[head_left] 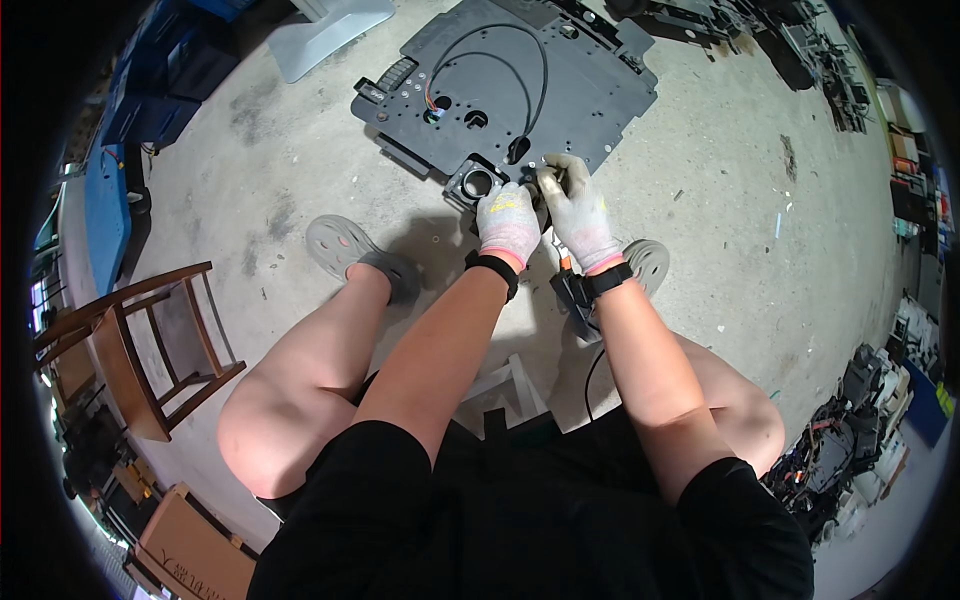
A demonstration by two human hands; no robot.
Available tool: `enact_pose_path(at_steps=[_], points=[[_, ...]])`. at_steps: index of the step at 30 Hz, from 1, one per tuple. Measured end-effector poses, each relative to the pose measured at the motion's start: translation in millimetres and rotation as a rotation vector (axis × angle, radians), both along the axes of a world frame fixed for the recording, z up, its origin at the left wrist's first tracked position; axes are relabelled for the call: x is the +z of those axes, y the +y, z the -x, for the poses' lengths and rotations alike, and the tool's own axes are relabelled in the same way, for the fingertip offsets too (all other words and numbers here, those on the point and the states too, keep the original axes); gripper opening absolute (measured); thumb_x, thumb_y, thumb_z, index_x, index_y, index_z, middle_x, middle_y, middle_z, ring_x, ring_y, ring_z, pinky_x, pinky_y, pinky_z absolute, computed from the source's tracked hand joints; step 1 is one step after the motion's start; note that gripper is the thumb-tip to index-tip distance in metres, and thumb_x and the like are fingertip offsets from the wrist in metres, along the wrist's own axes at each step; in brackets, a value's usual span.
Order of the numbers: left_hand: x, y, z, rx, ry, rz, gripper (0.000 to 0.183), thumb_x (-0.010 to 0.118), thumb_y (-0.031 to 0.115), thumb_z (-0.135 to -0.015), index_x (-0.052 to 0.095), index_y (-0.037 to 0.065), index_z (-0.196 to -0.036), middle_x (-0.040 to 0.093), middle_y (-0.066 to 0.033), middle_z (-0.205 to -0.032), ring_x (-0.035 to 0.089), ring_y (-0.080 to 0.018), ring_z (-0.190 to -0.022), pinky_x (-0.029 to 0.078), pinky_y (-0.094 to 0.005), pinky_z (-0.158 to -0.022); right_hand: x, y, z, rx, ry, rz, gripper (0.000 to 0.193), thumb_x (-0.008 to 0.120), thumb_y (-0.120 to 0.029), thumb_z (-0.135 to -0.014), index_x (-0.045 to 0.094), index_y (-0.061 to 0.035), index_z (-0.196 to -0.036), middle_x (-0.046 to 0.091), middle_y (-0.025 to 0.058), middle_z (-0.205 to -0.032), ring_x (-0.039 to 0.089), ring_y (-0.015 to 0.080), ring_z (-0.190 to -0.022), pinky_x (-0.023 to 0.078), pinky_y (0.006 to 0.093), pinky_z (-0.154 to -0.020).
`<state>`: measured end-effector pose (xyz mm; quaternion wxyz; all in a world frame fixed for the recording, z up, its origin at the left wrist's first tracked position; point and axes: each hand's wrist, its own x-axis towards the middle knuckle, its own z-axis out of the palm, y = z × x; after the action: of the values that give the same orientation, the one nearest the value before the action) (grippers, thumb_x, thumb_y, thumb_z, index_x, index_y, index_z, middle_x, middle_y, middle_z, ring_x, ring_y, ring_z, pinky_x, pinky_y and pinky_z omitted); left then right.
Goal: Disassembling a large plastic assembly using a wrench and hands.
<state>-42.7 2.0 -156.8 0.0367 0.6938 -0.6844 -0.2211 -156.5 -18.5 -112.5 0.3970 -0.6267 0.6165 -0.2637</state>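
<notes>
Both gloved hands, left hand (508, 222) and right hand (578, 212), grasp a small part at the dark panel's (560, 90) lower edge, upper centre of frame.

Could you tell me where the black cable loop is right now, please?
In the head view, the black cable loop lies on the dark panel on the concrete floor, top centre, just beyond both gloved hands.

Matt dark plastic panel (520, 95) lies on rough grey concrete floor (720, 250); both hands wear knitted cloth gloves (508, 222).
</notes>
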Motion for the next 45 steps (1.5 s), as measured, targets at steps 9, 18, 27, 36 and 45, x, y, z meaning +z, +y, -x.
enact_pose_path(at_steps=[9,18,27,36,45], points=[[-20,4,-3,0.007,0.052,0.061,0.024,0.062,0.020,-0.080,0.072,0.006,-0.097,0.069,-0.0170,-0.098,0.064,-0.0347,-0.098,0.051,-0.0442,-0.088,-22,10,6,0.040,-0.071,0.080,0.025,0.052,-0.017,-0.099,0.056,0.0026,-0.114,0.068,0.0158,-0.096,0.067,0.0270,-0.089,0.054,0.0353,-0.080],[-41,3,1,0.121,0.157,0.097,0.021,0.065,0.028,-0.083,0.072,0.011,-0.092,0.072,-0.0138,-0.093,0.069,-0.0336,-0.088,0.055,-0.0420,-0.078,35,-32,-11,0.687,0.262,-0.202,0.022,0.052,-0.020,-0.096,0.060,-0.0003,-0.103,0.069,0.0201,-0.094,0.067,0.0371,-0.093,0.053,0.0426,-0.081],[-26,1,3,0.067,0.036,0.033,0.019,0.060,0.024,-0.085,0.073,0.011,-0.090,0.072,-0.0092,-0.092,0.068,-0.0290,-0.093,0.054,-0.0397,-0.078,-5,23,-10,0.053,-0.186,0.100,0.027,0.051,-0.021,-0.098,0.063,-0.0010,-0.110,0.065,0.0178,-0.106,0.064,0.0342,-0.100,0.049,0.0398,-0.090],[-14,5,-3,0.058,0.065,0.043,0.020,0.067,0.016,-0.078,0.070,0.010,-0.097,0.068,-0.0156,-0.101,0.063,-0.0338,-0.102,0.052,-0.0426,-0.088,3,1,-12,-0.160,-0.125,-0.136,0.027,0.055,-0.022,-0.094,0.065,0.0036,-0.094,0.065,0.0181,-0.085,0.063,0.0270,-0.079,0.049,0.0391,-0.072],[-9,5,2,0.078,0.088,0.083,0.013,0.063,0.014,-0.082,0.069,0.008,-0.092,0.067,-0.0146,-0.099,0.063,-0.0318,-0.101,0.052,-0.0417,-0.085,-22,15,-4,-0.139,-0.207,0.072,0.026,0.060,-0.020,-0.094,0.063,0.0001,-0.111,0.069,0.0150,-0.100,0.066,0.0250,-0.093,0.052,0.0355,-0.082]])
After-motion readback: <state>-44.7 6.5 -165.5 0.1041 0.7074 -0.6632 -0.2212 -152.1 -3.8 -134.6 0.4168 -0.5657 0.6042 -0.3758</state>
